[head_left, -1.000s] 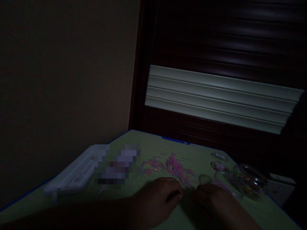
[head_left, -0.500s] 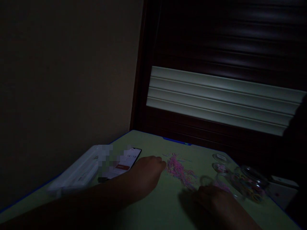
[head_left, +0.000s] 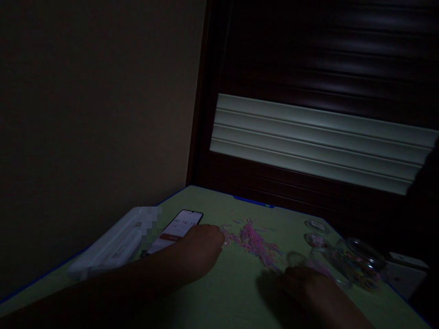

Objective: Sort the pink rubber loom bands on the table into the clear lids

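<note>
On my remote feed, a dim green table [head_left: 219,297]. The left hand [head_left: 202,249], curled, partly hides a phone [head_left: 187,219]; pink bits [head_left: 254,240] lie scattered between it and the bent right hand [head_left: 305,283]. Whether either grips anything (poor light) I cannot tell.

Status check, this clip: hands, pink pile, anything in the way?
Left hand beside pink pile, grip unclear. Right hand left of jar, grip unclear. Pile loose on table. Phone partly behind left forearm.
</note>
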The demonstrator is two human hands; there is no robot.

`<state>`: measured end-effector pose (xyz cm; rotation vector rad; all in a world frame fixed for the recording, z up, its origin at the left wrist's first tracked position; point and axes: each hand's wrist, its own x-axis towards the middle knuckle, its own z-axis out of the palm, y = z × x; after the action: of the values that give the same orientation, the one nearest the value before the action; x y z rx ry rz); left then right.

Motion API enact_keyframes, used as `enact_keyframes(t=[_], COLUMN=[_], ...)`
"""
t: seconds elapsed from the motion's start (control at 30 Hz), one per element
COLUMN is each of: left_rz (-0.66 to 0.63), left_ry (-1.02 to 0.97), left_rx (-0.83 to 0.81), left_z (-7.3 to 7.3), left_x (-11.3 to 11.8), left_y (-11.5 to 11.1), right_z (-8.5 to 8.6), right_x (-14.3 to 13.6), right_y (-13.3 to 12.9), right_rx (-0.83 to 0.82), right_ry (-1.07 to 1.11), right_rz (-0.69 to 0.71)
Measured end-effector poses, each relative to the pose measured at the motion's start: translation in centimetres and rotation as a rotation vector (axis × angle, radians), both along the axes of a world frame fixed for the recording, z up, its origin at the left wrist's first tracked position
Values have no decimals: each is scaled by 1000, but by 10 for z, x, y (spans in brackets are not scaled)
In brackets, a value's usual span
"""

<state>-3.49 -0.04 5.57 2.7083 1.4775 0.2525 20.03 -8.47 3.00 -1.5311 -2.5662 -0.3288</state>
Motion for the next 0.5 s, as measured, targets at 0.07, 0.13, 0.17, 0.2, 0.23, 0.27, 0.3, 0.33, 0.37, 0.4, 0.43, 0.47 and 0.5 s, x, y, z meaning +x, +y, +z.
enact_keyframes(t=[0.07, 0.13, 0.17, 0.2, 0.23, 0.27, 0.3, 0.33, 0.37, 0.4, 0.43, 0.47, 0.5], left_rz=[26, 41, 47, 50, 55, 57, 54, 49, 42, 34, 28, 20, 15], left_ry=[12, 10, 11, 16, 26, 39, 52, 61, 66, 68, 71, 74, 76], left_rx=[-21, -34, -39, -43, -46, -50, -54, -57, -59, -60, -59, -60, -57], left_z=[3, 6, 7, 7, 7, 7, 7, 7, 6, 6, 5, 5, 4], left_x=[1, 2, 2, 2, 2, 2, 2, 2, 2, 2, 2, 2, 1], left_y=[-2, -3, -4, -3, -3, -3, -2, -1, -1, -1, 0, 0, 0], right_z=[0, 0, -1, -1, -1, -2, -3, -4, -6, -7, -9, -11, -12], right_x=[0, 0, 0, 1, 1, 2, 2, 3, 4, 5, 5, 5, 6], right_y=[0, 1, 1, 1, 2, 2, 2, 3, 3, 4, 4, 5, 6], right_rx=[2, -2, -7, -11, -11, -6, 3, 18, 34, 48, 58, 69, 82], right_ry=[-9, -6, -5, -4, -3, -3, -4, -5, -10, -13, -18, -19, -14], right_rz=[-8, -6, -4, -5, -4, 3, 8, 24, 34, 39, 45, 46, 49])
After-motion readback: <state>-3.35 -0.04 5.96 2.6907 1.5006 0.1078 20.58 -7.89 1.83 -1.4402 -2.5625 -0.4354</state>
